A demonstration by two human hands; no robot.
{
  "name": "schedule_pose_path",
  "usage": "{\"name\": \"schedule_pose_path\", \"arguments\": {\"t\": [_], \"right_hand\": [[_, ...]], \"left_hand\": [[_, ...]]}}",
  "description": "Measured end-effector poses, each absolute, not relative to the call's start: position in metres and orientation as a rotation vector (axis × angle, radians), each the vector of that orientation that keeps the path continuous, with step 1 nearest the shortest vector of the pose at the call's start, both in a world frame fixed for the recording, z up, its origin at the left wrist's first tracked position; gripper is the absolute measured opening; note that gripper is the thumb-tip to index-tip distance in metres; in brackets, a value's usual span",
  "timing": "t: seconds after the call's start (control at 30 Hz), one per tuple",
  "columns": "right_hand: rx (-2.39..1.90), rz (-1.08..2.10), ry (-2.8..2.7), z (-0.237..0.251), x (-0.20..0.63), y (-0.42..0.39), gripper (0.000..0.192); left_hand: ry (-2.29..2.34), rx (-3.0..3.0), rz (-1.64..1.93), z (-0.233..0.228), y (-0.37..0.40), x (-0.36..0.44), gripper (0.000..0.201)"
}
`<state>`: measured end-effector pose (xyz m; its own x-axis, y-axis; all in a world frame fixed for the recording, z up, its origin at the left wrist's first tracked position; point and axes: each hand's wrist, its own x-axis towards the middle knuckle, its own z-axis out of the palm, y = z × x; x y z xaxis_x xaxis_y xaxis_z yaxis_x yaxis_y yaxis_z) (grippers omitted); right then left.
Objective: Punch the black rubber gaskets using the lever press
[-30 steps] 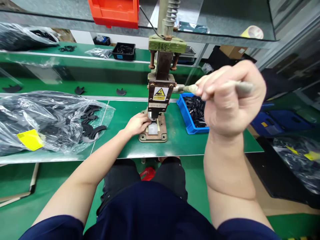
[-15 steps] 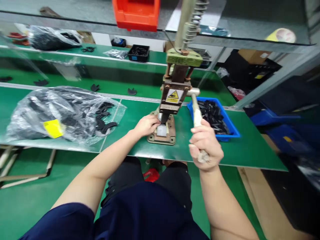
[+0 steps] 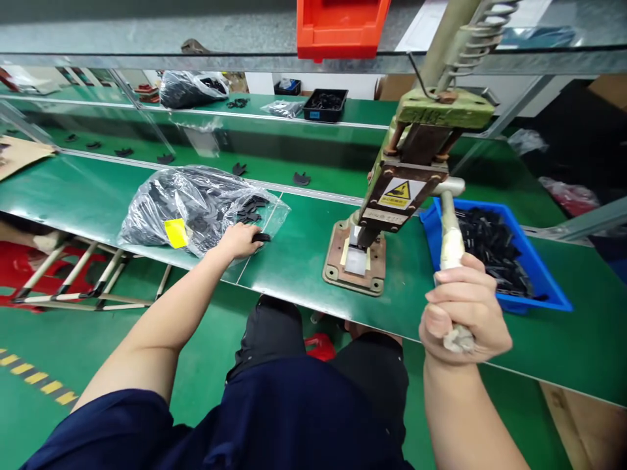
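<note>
My left hand is at the mouth of a clear plastic bag of black curved parts, its fingers closed on one black curved part. A yellow label sticks to the bag. My right hand is wrapped round the tape-covered lever of a green hand press. The press stands on a bolted base, where a pale metal block lies under the ram. No black part shows on that block.
Right of the press stands a blue bin of black parts. Several black curved parts, one of them a near piece, lie along the strip behind the bench. An orange bin sits on the overhead shelf, and a black tray stands farther back.
My left hand has moved left from the press base to the black parts at the bag's mouth. My right hand stays on the lever. The view has swung left.
</note>
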<state>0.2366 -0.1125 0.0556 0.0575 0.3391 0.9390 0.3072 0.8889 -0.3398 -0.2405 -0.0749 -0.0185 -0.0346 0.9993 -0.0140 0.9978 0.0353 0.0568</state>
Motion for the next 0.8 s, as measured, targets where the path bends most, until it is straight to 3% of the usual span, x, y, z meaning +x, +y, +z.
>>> {"name": "schedule_pose_path", "arguments": {"t": [0.13, 0.33, 0.53, 0.8], "right_hand": [[-0.539, 0.028, -1.546, 0.056, 0.237, -0.112, 0.029], [-0.546, 0.046, -1.556, 0.058, 0.236, -0.116, 0.025], [-0.557, 0.044, -1.566, 0.060, 0.234, -0.120, 0.026], [-0.588, 0.055, -1.612, 0.060, 0.238, -0.122, 0.026]], "left_hand": [[2.152, 2.110, 0.095, -0.017, -0.065, -0.245, 0.036], [1.968, 1.743, 0.621, -0.010, -0.054, -0.227, 0.026], [1.706, 1.476, 0.844, -0.017, -0.046, -0.146, 0.038], [1.559, 1.819, 1.064, -0.038, -0.044, -0.046, 0.019]]}}
